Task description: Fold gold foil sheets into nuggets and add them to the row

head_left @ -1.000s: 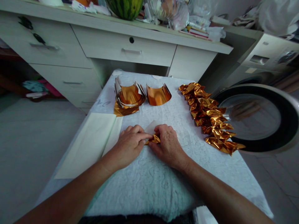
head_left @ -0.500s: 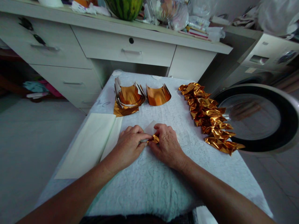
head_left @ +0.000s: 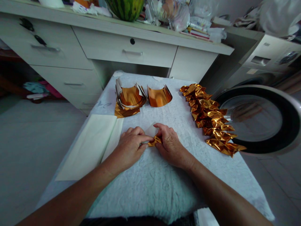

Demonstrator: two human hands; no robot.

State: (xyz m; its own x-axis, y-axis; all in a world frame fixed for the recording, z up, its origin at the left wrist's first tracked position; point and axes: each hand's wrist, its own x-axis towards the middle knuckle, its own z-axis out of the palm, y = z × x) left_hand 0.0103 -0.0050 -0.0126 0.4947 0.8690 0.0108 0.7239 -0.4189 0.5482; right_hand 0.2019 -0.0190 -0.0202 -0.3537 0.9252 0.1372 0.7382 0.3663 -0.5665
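A small crumpled piece of gold foil [head_left: 154, 142] lies between my hands near the middle of the cloth-covered table [head_left: 150, 185]. My left hand [head_left: 132, 145] pinches its left end. Fingers and thumb of my right hand [head_left: 169, 142] close on its right side. Behind the foil a pale translucent sheet [head_left: 151, 130] shows, partly covered by my fingers. Curved gold sheets [head_left: 130, 95] are stacked at the back, beside another curved gold sheet [head_left: 159, 96]. Folded gold foil pieces [head_left: 208, 114] form an overlapping row on the right.
White paper sheets [head_left: 88, 147] lie along the table's left side. Beyond the table is a white counter with drawers [head_left: 131, 51], bearing a watermelon [head_left: 125, 8] and plastic bags. The open round washer door [head_left: 256, 119] sits close to the right edge.
My right hand has shifted slightly right and its thumb has moved off the middle of the foil, so more of the gold piece shows. My left hand has barely moved.
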